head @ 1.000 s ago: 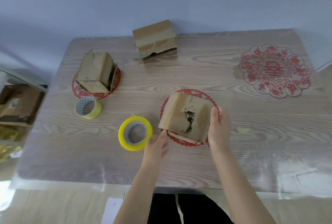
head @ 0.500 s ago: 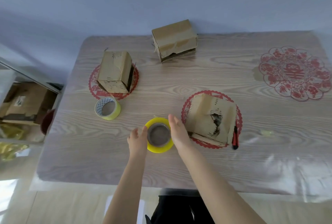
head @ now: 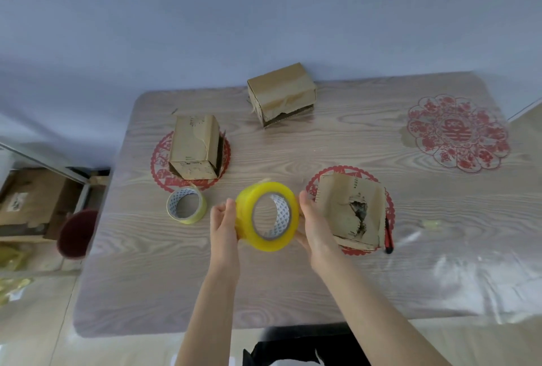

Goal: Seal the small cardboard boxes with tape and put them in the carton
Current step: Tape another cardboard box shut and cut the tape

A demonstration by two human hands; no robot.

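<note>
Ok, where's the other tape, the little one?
In the head view, the smaller tape roll lies on the table, left of the big yellow roll that the left hand and right hand hold, in front of the leftmost cardboard box.

You hold the big roll [head: 267,216] between left hand [head: 223,227] and right hand [head: 315,227]. Torn box [head: 349,213] blocks just beside the right hand, cutter [head: 387,233] at its far side. Small roll [head: 186,204] sits near the left hand. Open lanes: near table [head: 205,301] strip, and the gap between left box [head: 195,145] and back box [head: 281,92].
</note>
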